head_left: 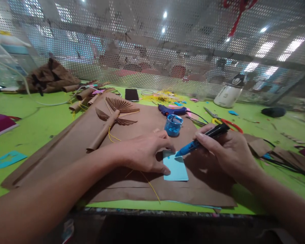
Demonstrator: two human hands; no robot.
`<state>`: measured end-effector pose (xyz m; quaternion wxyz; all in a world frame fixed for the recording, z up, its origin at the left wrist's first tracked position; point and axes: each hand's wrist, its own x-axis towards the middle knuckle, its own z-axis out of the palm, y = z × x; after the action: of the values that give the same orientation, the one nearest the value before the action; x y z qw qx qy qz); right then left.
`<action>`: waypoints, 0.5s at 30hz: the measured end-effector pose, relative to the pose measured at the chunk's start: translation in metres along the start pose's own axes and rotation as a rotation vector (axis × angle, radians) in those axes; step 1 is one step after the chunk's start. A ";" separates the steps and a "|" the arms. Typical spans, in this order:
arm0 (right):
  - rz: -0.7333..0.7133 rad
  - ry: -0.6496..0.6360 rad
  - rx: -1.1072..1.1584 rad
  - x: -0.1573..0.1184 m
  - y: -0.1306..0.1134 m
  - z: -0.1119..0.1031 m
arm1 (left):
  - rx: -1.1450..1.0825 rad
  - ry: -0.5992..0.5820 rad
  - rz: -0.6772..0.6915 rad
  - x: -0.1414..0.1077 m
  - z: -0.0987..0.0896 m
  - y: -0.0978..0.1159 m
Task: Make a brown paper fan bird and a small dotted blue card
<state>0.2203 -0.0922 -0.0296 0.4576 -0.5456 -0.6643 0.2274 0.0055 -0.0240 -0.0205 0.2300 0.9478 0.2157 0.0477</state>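
My right hand (225, 145) is closed around a thick blue and black marker (200, 140). Its blue tip meets, or comes very close to, a small light blue sheet of paper (176, 169) with a short darker blue mark near its top. From the left, my left hand (147, 150) presses on that sheet, thumb and forefinger apart on its left part. A glass jar of blue paint (173, 125) stands open just behind the sheet. Beside my left wrist lies a rolled brown paper tube with pleated paper fans (112, 122).
Brown paper (66, 162) covers much of the green table (5, 112). Further back are a blue glue gun (171, 110), scissors (222, 122), a phone (131, 95), yellow strands (162, 97) and a white bottle (229, 93). Brown tubes (85, 93) lie back left; a perforated metal screen (147, 54) rises behind.
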 end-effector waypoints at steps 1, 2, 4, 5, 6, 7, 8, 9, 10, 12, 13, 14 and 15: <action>-0.007 0.002 -0.008 0.000 0.000 0.000 | 0.001 -0.003 0.006 0.000 0.000 0.000; -0.017 0.007 -0.017 -0.001 0.000 0.000 | 0.002 -0.004 0.011 0.000 -0.001 0.000; -0.044 0.014 -0.039 -0.001 -0.001 0.000 | 0.001 -0.005 0.015 0.000 -0.001 0.000; -0.062 0.016 -0.049 -0.002 -0.002 0.000 | 0.002 -0.004 0.014 0.000 -0.001 0.000; -0.080 0.014 -0.058 -0.002 -0.002 0.000 | 0.002 -0.004 0.010 0.000 -0.001 0.000; -0.095 0.010 -0.064 -0.002 -0.002 0.001 | 0.002 -0.003 0.007 0.000 -0.001 0.000; -0.105 0.005 -0.068 -0.002 -0.002 0.001 | 0.002 0.000 0.006 0.000 0.000 -0.001; -0.112 0.000 -0.068 -0.003 -0.002 0.002 | 0.001 0.004 0.008 0.000 0.000 -0.001; -0.115 -0.002 -0.068 -0.003 -0.002 0.002 | 0.000 0.007 0.010 0.000 0.000 -0.001; -0.116 -0.006 -0.068 -0.003 -0.001 0.003 | -0.002 0.010 0.013 0.000 0.000 -0.001; -0.116 -0.007 -0.069 -0.003 -0.001 0.003 | -0.001 0.010 0.012 0.000 0.000 -0.001; -0.117 -0.009 -0.070 -0.003 -0.001 0.004 | 0.001 0.010 0.010 0.000 0.001 -0.001; -0.117 -0.011 -0.071 -0.003 -0.001 0.004 | 0.003 0.010 0.007 0.000 0.001 -0.001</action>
<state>0.2167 -0.0942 -0.0317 0.4468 -0.5204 -0.7052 0.1796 0.0054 -0.0232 -0.0218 0.2273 0.9486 0.2136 0.0530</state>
